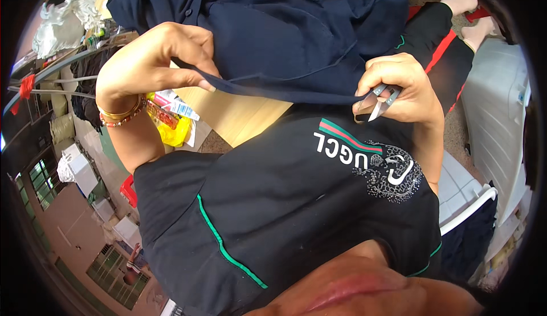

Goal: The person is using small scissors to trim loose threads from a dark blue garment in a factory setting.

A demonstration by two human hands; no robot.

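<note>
Fabric edge of navy garment [296,25] drawn taut between hands, off wooden table's [228,108] near edge, so it presents to the blades. Left hand [154,59] pinches hem; right hand [401,85] closed around thread snips [380,100] (blades near cloth).

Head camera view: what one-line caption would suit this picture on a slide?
Left hand pinches a dark navy garment's edge while the right hand grips small metal thread snips over a wooden table.
</note>
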